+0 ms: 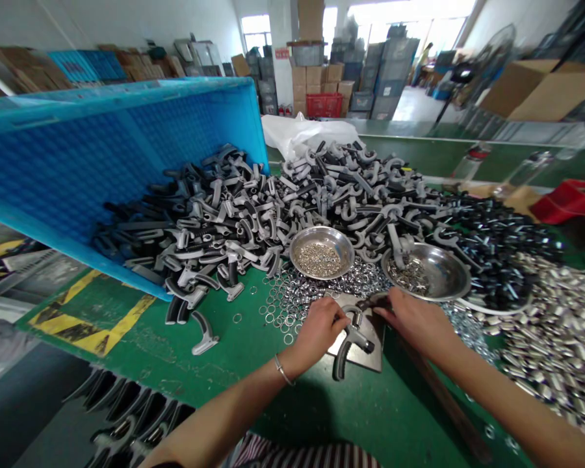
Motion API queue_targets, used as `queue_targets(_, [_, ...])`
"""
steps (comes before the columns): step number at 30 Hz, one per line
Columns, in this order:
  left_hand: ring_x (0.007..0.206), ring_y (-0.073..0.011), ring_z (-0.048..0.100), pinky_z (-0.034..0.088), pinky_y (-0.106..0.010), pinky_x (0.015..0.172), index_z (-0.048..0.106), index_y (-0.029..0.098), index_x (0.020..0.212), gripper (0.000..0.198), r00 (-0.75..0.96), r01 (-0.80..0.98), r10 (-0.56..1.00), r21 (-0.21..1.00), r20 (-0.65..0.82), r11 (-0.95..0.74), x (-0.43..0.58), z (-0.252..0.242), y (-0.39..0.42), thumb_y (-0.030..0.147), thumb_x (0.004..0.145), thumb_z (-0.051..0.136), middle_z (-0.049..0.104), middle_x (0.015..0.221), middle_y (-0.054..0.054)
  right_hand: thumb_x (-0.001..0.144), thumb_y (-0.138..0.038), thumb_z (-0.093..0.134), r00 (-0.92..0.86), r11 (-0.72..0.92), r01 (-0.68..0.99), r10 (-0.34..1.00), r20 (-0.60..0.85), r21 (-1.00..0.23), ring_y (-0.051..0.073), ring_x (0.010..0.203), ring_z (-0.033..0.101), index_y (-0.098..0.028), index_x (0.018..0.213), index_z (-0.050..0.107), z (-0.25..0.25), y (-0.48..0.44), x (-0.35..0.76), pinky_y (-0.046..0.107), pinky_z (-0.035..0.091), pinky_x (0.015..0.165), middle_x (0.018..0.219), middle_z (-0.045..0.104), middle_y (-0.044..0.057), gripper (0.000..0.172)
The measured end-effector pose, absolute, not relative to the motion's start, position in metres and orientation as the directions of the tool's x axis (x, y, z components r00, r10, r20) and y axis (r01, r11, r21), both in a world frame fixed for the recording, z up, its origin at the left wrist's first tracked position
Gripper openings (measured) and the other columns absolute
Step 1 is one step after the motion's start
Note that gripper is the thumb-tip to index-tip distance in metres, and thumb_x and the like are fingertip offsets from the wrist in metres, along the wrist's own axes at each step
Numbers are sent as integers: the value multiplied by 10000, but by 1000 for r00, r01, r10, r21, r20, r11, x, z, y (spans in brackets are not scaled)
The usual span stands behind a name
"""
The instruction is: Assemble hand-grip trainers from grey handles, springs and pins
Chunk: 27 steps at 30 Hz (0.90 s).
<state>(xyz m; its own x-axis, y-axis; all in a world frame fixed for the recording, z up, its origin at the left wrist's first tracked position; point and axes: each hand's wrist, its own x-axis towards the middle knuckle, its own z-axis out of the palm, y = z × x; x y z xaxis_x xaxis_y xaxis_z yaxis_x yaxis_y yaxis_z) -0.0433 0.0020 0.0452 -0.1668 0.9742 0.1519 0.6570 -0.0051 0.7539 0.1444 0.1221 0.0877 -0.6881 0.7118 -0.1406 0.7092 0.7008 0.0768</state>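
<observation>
My left hand [319,331] grips a grey-and-black plastic handle [353,341] that rests on a flat steel plate [365,361] on the green mat. My right hand [414,318] pinches a dark metal strip [374,301] at the handle's upper end. Just beyond my hands stand a steel bowl of small silver rings [322,252] and a second steel bowl of metal parts [426,272]. Loose metal rings [285,305] lie scattered near my left hand. A large heap of similar handles [253,218] spills from a tipped blue plastic crate [102,143].
A heap of small black parts [497,253] and a heap of silver cylinders [550,338] lie to the right. Yellow-and-black tape [92,318] marks the green mat [175,377]. A red tray [568,200] and a white plastic bag [302,135] sit beyond.
</observation>
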Motion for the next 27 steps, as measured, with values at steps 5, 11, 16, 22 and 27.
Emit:
queue_targets(5, [932,-219,566,430,-358,893,633,169,858,147,-109,819,983,573,148,4,-38,44,6,272,940,567,618,912,-56,945,-487,460,-590,606,795,768,-249,-14,309,790,702,-195,824,605,68,116,186,348,461,611,860,712,149,348])
queue_targets(11, [971,-240,567,429,-362,910,660,164,959,257,263,914,958,289,114,-285,-40,49,7,210,995,410,627,996,-89,987,-456,358,-632,486,687,766,-115,-541,224,702,675,-212,1052,526,75,102,192,308,476,648,807,702,60,303])
queue_targets(16, [1098,-284,541,396,-441,999,652,179,1079,309,176,923,977,326,120,-206,-34,55,-8,398,987,455,611,1147,-110,981,-407,381,-659,508,708,724,-202,-490,258,736,693,-211,1046,553,91,91,190,323,463,658,855,726,90,269])
queue_targets(22, [1264,-359,449,337,-515,1102,207,19,1503,917,-218,849,976,499,27,176,-9,40,-23,476,848,659,475,1364,-244,1017,-419,318,-721,564,647,671,-172,-513,240,822,700,-216,1069,562,104,73,176,312,476,725,977,735,105,322])
queue_targets(27, [1260,-365,467,338,-503,1113,148,1,1517,920,-247,863,969,459,18,211,-5,39,-20,414,860,643,485,1367,-255,988,-439,390,-748,541,640,600,-283,-546,241,765,686,-213,1016,597,101,72,187,310,471,676,886,732,89,308])
